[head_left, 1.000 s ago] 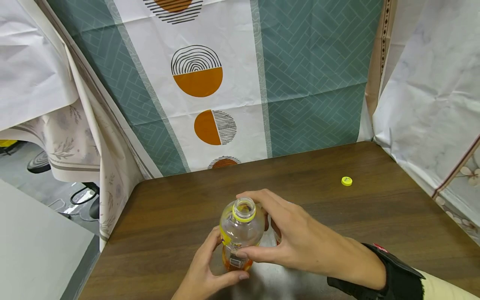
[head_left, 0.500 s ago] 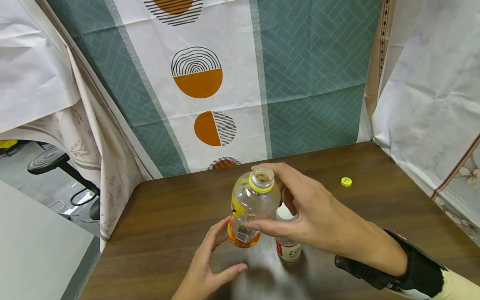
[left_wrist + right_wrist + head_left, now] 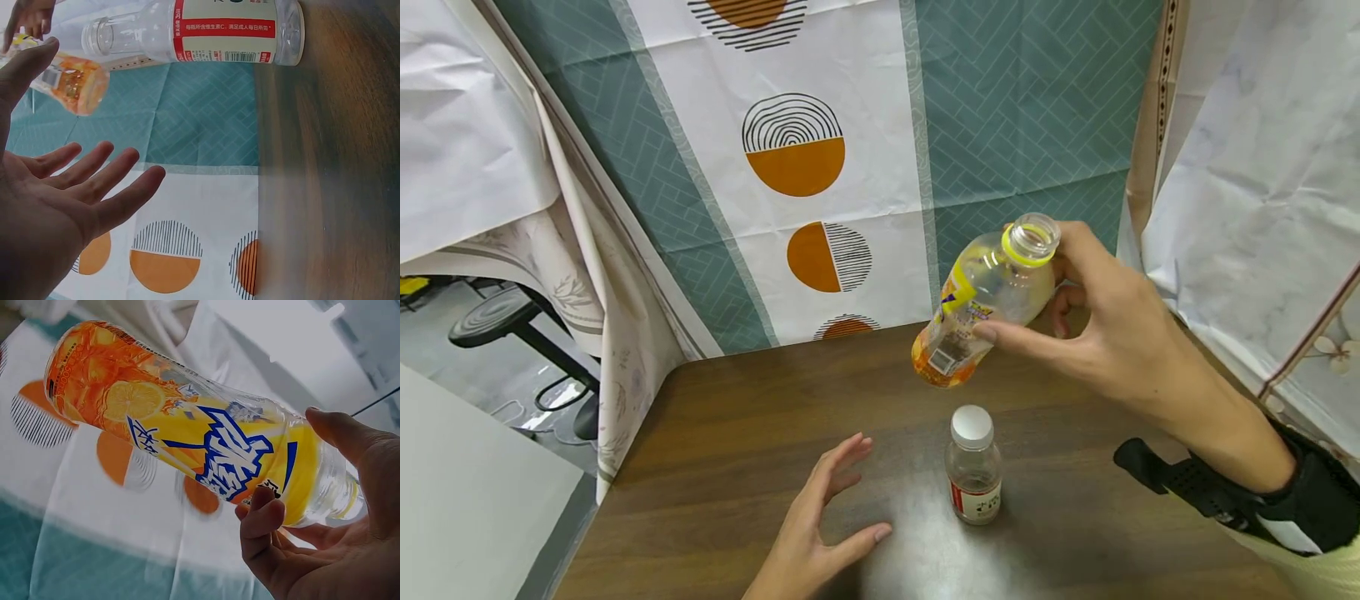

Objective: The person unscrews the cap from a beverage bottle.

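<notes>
My right hand grips an uncapped clear plastic drink bottle near its shoulder, raised above the table. It leans, with its open mouth toward the upper right. The right wrist view shows the drink bottle's yellow and orange label with a lemon slice, and fingers and thumb around its upper part. Below it, a second clear bottle with a white top and a red and cream label stands upright on the table. Left of that bottle is my left hand, fingers spread and holding nothing; its palm shows in the left wrist view.
The brown wooden table runs back to a patterned curtain. Pale sheeting hangs along the right side. At the left, beyond draped cloth, are a black stool and a white panel.
My right hand has lifted the drink bottle up and to the right, tilting it, away from my left hand. The white-topped bottle is uncovered; the yellow cap is now hidden behind the right hand.
</notes>
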Tool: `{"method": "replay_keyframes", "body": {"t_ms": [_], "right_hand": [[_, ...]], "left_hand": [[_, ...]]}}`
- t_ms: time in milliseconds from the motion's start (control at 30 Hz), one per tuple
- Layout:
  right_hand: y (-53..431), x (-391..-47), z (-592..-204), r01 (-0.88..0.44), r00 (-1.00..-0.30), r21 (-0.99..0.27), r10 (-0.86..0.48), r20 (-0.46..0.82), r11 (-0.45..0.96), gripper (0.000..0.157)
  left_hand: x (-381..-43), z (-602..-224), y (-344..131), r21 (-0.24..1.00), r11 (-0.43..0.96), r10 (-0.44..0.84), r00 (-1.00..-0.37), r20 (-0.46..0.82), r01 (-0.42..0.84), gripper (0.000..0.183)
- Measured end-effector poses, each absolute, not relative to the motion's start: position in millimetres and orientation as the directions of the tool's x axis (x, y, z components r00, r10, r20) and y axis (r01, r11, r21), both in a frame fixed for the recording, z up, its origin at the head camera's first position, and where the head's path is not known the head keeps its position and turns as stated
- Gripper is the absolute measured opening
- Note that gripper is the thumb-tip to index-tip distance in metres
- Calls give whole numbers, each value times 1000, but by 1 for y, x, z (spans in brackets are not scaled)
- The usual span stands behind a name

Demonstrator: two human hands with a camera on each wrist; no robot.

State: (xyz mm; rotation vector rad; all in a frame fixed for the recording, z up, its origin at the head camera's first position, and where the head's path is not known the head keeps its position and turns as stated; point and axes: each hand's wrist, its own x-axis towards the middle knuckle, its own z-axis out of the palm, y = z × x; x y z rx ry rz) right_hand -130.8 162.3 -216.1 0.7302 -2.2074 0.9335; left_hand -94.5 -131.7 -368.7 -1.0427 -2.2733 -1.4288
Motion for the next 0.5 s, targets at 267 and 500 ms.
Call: {"method": "replay_keyframes", "body": {"t_ms": [267, 500], "right_hand": [[187, -158, -226, -565, -728, -463, -149, 669, 683, 66], [209, -183, -237, -500, -759, -473, -104, 643, 726, 67]], "left_hand": [[-96, -370, -131, 663, 249, 441, -692, 572, 706, 85], [-96, -371, -131, 662, 246, 445, -690, 571, 708, 85]]}}
